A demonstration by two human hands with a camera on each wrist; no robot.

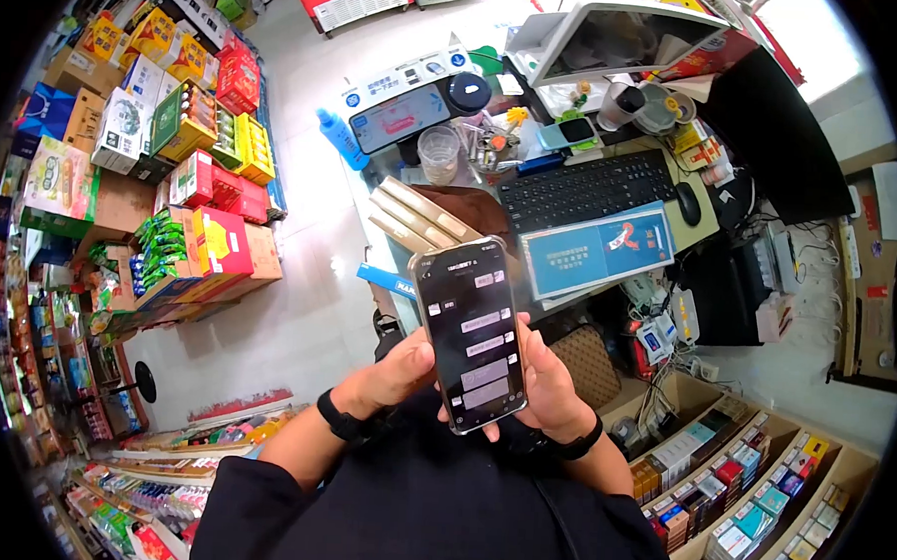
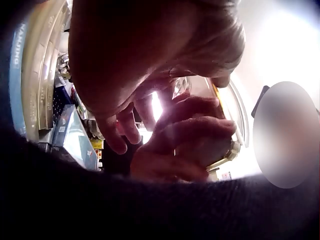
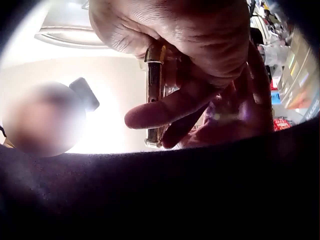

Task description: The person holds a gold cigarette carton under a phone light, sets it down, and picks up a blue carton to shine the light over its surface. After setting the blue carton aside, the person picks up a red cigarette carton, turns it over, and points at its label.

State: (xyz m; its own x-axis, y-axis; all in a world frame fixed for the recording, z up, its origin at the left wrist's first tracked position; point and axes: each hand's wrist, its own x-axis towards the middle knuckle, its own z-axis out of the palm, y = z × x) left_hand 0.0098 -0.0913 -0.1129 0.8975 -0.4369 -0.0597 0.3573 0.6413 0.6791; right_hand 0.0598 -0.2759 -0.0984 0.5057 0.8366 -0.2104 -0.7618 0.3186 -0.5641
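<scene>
A smartphone (image 1: pixel 474 331) in a clear case is upright in front of the black shirt, its screen lit with a chat of several message bubbles. My right hand (image 1: pixel 556 393) grips it from the right, fingers wrapped behind and one fingertip under the bottom edge. On the other side, my left hand (image 1: pixel 389 373) holds its left edge, thumb beside the screen. The left wrist view shows the left fingers (image 2: pixel 119 132) reaching behind the right hand. The phone's edge (image 3: pixel 154 90) shows between the right fingers in the right wrist view. Both wrists wear black bands.
Ahead is a desk with a keyboard (image 1: pixel 587 191), a mouse (image 1: pixel 688 203), a blue booklet (image 1: pixel 598 251), a monitor (image 1: pixel 629 43), a plastic cup (image 1: pixel 438 154) and long cartons (image 1: pixel 421 214). Stacked boxed goods (image 1: pixel 188 174) stand left; a cigarette pack rack (image 1: pixel 749 493) is at lower right.
</scene>
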